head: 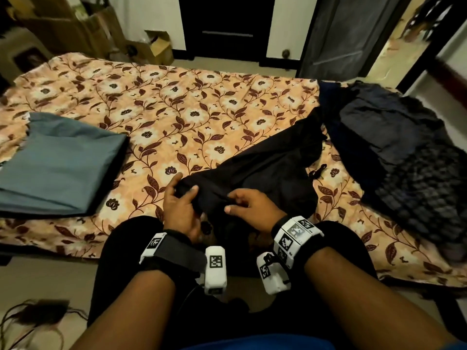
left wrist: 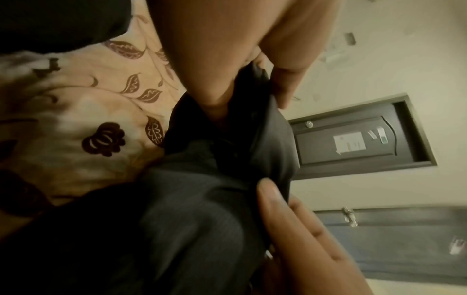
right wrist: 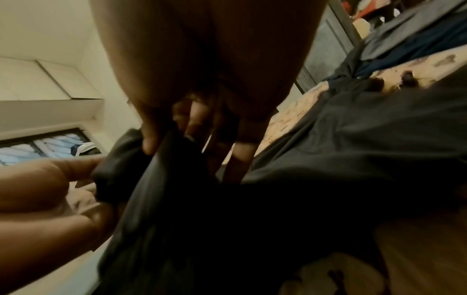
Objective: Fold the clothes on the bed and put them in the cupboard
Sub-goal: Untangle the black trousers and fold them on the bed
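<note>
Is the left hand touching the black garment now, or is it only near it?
Touching. In the head view the left hand pinches the near end of the black garment, thumb on top. The left wrist view shows its fingers curled over the cloth.

Cardboard boxes [head: 75, 29] stand beyond the bed, beside a dark door [head: 227, 24]; cables [head: 30, 322] on the floor.

No readable text shows; the wrist bands [head: 294, 236] carry only coded markers.

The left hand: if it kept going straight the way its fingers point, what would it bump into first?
Probably just the bare flowered bedsheet. The left hand already grips the black garment; depth is hard to judge.
</note>
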A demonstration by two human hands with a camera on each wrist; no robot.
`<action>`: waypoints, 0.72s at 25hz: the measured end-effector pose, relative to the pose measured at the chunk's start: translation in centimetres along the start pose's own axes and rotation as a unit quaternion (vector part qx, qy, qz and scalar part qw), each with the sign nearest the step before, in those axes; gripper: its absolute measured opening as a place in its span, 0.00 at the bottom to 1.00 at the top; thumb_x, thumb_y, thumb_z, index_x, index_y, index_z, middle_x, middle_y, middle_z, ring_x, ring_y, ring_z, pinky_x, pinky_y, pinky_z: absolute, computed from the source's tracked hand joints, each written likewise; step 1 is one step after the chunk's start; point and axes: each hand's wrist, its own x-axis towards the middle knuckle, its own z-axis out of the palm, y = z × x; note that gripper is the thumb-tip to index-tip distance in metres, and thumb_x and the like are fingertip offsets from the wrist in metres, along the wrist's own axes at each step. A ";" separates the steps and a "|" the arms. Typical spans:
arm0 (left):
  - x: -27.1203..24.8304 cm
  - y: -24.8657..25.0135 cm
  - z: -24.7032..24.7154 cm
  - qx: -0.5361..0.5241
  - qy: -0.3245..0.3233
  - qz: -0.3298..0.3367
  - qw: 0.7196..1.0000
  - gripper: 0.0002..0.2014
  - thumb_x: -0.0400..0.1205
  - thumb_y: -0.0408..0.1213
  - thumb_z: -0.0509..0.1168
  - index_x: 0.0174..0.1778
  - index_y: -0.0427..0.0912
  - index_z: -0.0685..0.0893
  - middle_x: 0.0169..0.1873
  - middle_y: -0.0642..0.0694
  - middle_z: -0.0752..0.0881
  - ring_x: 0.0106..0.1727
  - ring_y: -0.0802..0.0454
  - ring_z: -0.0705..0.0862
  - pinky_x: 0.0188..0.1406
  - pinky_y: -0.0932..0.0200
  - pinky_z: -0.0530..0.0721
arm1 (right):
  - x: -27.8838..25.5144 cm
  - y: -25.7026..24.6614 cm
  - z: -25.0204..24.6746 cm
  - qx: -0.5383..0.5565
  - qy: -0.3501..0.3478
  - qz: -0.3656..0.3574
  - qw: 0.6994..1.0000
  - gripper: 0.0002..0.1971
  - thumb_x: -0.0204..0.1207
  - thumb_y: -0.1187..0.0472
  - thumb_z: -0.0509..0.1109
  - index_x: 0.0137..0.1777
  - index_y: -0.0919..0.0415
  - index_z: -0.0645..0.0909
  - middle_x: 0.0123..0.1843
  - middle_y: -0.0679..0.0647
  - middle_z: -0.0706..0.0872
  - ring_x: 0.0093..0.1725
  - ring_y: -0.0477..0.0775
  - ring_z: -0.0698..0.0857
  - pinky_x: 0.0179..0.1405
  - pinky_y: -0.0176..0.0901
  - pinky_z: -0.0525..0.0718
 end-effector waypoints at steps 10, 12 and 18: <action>0.5 -3.8 2.7 0.382 -0.155 -0.014 0.911 0.12 0.79 0.32 0.71 0.57 0.42 0.82 0.56 0.36 0.86 0.48 0.51 0.86 0.52 0.58 0.84 | 1.7 7.6 -6.6 0.046 0.223 0.397 0.889 0.37 0.71 0.65 0.77 0.78 0.69 0.64 0.76 0.66 0.72 0.73 0.65 0.74 0.72 0.52 0.72; -0.1 -6.6 3.6 0.487 -0.275 -0.040 0.828 0.28 0.72 0.42 0.77 0.68 0.44 0.80 0.61 0.41 0.83 0.53 0.53 0.84 0.56 0.59 0.82 | 1.9 7.0 -6.2 0.080 0.208 0.354 0.908 0.27 0.68 0.63 0.80 0.66 0.71 0.79 0.63 0.65 0.84 0.61 0.64 0.84 0.65 0.53 0.80; 2.8 -4.8 5.3 0.315 -0.143 -0.049 0.937 0.09 0.79 0.27 0.67 0.52 0.40 0.88 0.50 0.38 0.90 0.55 0.39 0.88 0.58 0.46 0.85 | 2.3 1.6 -6.2 0.201 0.077 0.079 0.973 0.29 0.77 0.68 0.71 0.77 0.54 0.70 0.63 0.47 0.81 0.63 0.45 0.80 0.54 0.34 0.82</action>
